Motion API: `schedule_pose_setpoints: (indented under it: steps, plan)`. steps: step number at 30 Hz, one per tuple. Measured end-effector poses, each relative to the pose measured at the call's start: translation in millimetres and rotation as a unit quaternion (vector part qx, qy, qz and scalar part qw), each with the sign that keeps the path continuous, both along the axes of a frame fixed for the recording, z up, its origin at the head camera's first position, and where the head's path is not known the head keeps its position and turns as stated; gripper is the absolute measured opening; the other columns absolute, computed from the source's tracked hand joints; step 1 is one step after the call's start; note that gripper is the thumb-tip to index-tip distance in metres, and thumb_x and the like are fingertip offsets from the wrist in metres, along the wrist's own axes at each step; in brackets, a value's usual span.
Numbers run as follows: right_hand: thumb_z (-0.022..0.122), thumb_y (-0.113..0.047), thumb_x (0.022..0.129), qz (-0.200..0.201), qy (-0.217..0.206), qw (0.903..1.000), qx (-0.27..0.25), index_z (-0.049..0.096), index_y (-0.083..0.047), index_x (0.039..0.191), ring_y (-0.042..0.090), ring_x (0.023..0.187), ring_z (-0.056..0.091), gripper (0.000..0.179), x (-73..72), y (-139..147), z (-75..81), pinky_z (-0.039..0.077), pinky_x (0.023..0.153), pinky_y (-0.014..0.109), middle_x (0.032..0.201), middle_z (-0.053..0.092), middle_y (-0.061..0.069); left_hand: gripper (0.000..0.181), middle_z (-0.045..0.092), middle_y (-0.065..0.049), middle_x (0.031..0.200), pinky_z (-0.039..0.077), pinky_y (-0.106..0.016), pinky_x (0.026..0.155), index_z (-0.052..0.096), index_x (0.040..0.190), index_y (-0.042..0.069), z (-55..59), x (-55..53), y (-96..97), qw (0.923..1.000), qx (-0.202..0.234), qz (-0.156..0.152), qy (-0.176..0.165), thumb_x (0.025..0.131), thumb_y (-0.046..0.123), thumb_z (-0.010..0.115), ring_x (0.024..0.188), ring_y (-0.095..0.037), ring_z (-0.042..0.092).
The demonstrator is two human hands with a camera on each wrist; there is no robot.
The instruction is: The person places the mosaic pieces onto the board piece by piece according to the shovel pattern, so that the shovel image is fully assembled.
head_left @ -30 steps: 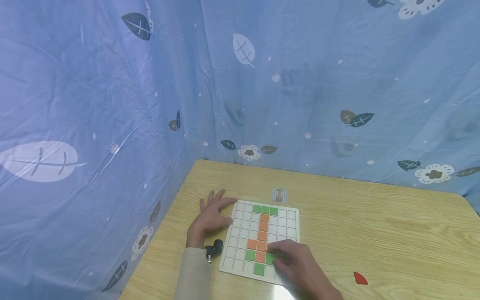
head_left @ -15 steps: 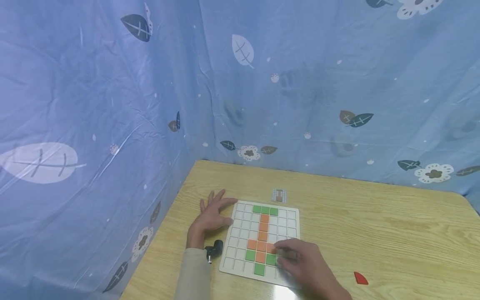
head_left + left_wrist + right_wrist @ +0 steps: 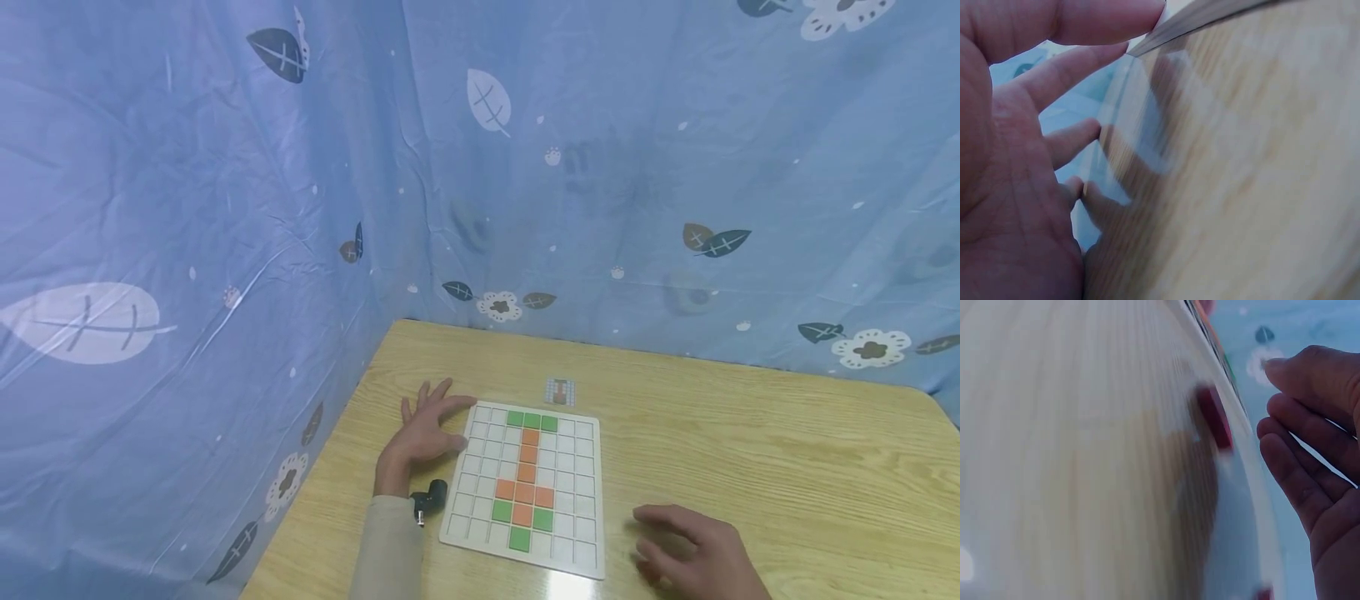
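A white grid board (image 3: 585, 533) lies on the table, bearing several flat square tiles. Orange tiles (image 3: 525, 493) form a column with a short crossbar; green tiles (image 3: 532, 420) sit above and below it. My left hand (image 3: 422, 433) rests at the board's left side, fingers spread, thumb and index fingertips at its edge (image 3: 1204, 19). To the right of the board, my right hand (image 3: 697, 546) hovers over the table with loosely bent fingers and nothing between them. A red piece (image 3: 1214, 417) shows near its fingertips in the right wrist view; in the head view the hand hides it.
A small card (image 3: 560, 392) printed with a grid pattern lies just beyond the board. The black wrist camera (image 3: 430, 497) sticks out beside the left sleeve (image 3: 386, 546). A blue patterned curtain (image 3: 600, 208) hangs behind and to the left of the wooden table (image 3: 787, 450).
My right hand has left the orange and green tiles at the board's lower right and moved right, over the place where the red piece was showing. My left hand has stayed put.
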State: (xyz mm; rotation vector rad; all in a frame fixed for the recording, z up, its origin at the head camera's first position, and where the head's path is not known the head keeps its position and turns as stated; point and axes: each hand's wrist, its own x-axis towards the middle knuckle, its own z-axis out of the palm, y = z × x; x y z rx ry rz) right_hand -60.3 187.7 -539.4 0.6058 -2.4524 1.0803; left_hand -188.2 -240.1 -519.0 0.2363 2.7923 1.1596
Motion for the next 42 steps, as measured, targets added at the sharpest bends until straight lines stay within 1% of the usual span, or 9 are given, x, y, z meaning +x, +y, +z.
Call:
schedule_pose_setpoints:
  steps: [6,13,17,21,29,32,36,38,42]
  plan:
    - [0.100,-0.002,0.068,-0.089,-0.053,0.9946,0.014,0.085,-0.021,0.103,-0.011,0.072,0.062,0.042,15.2,38,0.8,0.044,0.062,0.004,0.091,0.081,-0.017,0.074,0.023,-0.017,0.182,-0.018,-0.077,0.128,0.069,0.149,0.024,0.8,0.8,1.4,1.0000,0.004,-0.001,0.001,0.076,0.012,0.080,0.170,-0.051,-0.005]
    - [0.101,0.000,0.064,-0.141,-0.046,0.9885,0.028,0.085,-0.018,0.101,-0.024,0.080,0.066,0.044,24.2,68,-1.9,0.050,0.065,0.001,0.087,0.082,-0.017,0.074,0.022,-0.017,0.183,-0.018,-0.077,0.128,0.068,0.150,0.024,3.0,2.2,1.9,1.0000,0.001,0.001,-0.001,0.078,0.012,0.081,0.170,-0.051,-0.005]
    - [0.100,-0.018,0.076,-0.167,-0.145,0.9740,0.049,0.085,-0.020,0.106,-0.019,0.083,0.066,0.034,29.2,77,-3.7,0.050,0.066,0.004,0.090,0.083,-0.014,0.074,0.023,-0.017,0.182,-0.018,-0.077,0.128,0.068,0.149,0.025,2.0,1.9,1.8,1.0000,0.000,0.003,0.000,0.077,0.012,0.081,0.170,-0.051,-0.005]
    - [0.094,-0.031,0.086,-0.172,-0.248,0.9525,0.040,0.085,-0.020,0.112,-0.013,0.088,0.069,0.030,34.0,80,-4.8,0.053,0.069,0.009,0.097,0.084,-0.011,0.075,0.023,-0.017,0.182,-0.017,-0.078,0.128,0.068,0.149,0.025,2.1,1.6,1.9,1.0000,-0.002,0.003,0.000,0.077,0.013,0.081,0.170,-0.051,-0.004]
    - [0.090,-0.024,0.091,-0.112,-0.278,0.9539,0.019,0.084,-0.017,0.111,0.000,0.089,0.078,0.021,36.3,74,-2.1,0.059,0.072,0.014,0.097,0.084,-0.013,0.075,0.023,-0.018,0.182,-0.018,-0.078,0.127,0.069,0.149,0.024,1.9,1.3,1.4,1.0000,0.001,-0.001,0.003,0.076,0.013,0.080,0.169,-0.052,-0.005]
    - [0.090,-0.022,0.091,-0.100,-0.255,0.9614,0.031,0.084,-0.022,0.106,-0.006,0.086,0.074,0.017,35.7,72,-1.0,0.059,0.070,0.015,0.094,0.082,-0.018,0.074,0.023,-0.018,0.182,-0.019,-0.078,0.127,0.069,0.149,0.023,0.6,1.0,0.6,1.0000,0.004,-0.004,0.003,0.076,0.012,0.079,0.169,-0.052,-0.005]
    - [0.096,-0.010,0.079,-0.082,-0.133,0.9863,0.052,0.083,-0.028,0.101,-0.012,0.082,0.069,0.031,29.9,69,-2.7,0.051,0.068,0.006,0.089,0.077,-0.027,0.074,0.024,-0.017,0.182,-0.019,-0.078,0.127,0.069,0.148,0.023,-0.8,0.9,-0.2,0.9999,0.011,-0.006,0.004,0.076,0.011,0.079,0.169,-0.051,-0.005]
    - [0.098,-0.006,0.074,-0.060,-0.088,0.9925,0.061,0.083,-0.028,0.104,-0.013,0.083,0.068,0.039,26.1,68,-3.9,0.047,0.069,0.001,0.091,0.076,-0.028,0.074,0.024,-0.018,0.182,-0.019,-0.078,0.127,0.070,0.148,0.023,-1.4,0.5,-0.5,0.9999,0.013,-0.006,0.004,0.076,0.010,0.079,0.169,-0.051,-0.005]
    - [0.097,-0.008,0.075,0.002,-0.080,0.9940,0.075,0.081,-0.028,0.112,-0.013,0.090,0.068,0.045,20.5,70,-7.6,0.045,0.076,0.000,0.100,0.075,-0.028,0.074,0.024,-0.018,0.182,-0.019,-0.078,0.126,0.069,0.148,0.023,-2.2,-0.3,-1.0,0.9999,0.011,-0.008,0.004,0.076,0.011,0.079,0.169,-0.051,-0.006]
